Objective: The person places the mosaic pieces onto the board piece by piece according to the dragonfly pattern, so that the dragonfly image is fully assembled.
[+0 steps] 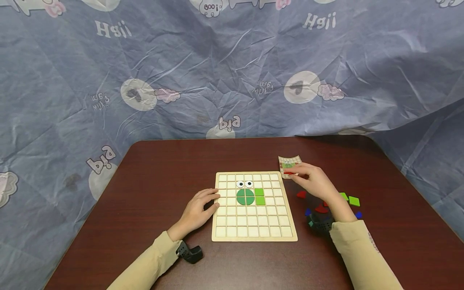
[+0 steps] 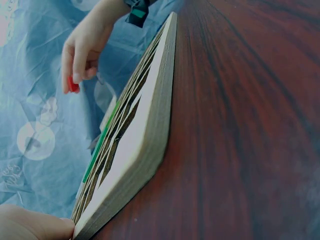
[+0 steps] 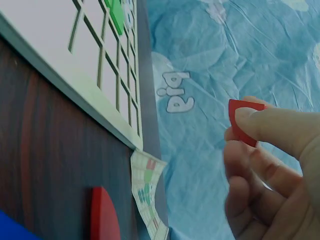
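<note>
My right hand (image 1: 311, 180) pinches a red quarter-circle piece (image 3: 245, 121) between thumb and fingers, raised above the table near a small picture card (image 1: 284, 163). At the left edge of a pale wooden grid board (image 1: 232, 231), my left hand (image 1: 198, 209) rests with its fingers extended, fingertips at the rim. On the board, two round eye pieces (image 1: 244, 184) sit above a dark green circle (image 1: 245, 197) made of several quarter pieces. Two light green squares (image 1: 259, 196) stand stacked in a column to the right of that circle.
Loose red pieces (image 1: 321, 209), light green squares (image 1: 354, 201) and blue pieces (image 1: 308, 212) lie right of the board, partly hidden beneath the right forearm. The dark wooden table (image 1: 174, 161) ends at a blue printed cloth (image 1: 203, 80) behind.
</note>
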The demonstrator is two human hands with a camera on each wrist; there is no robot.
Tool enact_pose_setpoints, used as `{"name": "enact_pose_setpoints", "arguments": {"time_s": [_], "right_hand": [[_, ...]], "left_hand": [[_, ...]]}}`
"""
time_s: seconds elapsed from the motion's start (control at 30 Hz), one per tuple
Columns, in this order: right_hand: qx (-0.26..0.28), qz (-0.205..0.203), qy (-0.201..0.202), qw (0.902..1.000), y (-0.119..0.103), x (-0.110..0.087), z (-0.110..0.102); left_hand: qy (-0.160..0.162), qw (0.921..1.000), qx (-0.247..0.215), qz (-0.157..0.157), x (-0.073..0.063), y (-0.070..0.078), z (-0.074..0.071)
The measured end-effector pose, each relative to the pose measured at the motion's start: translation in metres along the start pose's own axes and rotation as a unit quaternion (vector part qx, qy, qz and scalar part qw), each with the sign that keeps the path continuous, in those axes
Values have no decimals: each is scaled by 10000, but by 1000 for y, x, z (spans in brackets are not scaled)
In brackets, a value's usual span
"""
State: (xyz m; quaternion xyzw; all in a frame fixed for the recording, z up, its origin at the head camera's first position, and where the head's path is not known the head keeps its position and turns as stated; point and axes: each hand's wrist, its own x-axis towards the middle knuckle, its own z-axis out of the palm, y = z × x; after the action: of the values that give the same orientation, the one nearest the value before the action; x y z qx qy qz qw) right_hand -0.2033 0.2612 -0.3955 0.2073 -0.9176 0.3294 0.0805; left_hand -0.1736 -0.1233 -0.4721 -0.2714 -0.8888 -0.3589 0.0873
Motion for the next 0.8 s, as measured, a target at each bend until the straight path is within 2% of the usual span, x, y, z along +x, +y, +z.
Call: {"name": "enact_pose_setpoints", "arguments": {"time_s": [0.2, 0.47, 0.8], "right_hand": [[28, -95, -288, 9995, -5, 2, 11], [-189, -86, -169, 9996, -12, 4, 23], [-114, -237, -342, 9991, -14, 3, 35]], "left_hand": [[21, 10000, -20, 26, 0, 0, 0], [45, 10000, -9, 55, 0, -1, 1], [60, 10000, -2, 73, 0, -2, 1]]}}
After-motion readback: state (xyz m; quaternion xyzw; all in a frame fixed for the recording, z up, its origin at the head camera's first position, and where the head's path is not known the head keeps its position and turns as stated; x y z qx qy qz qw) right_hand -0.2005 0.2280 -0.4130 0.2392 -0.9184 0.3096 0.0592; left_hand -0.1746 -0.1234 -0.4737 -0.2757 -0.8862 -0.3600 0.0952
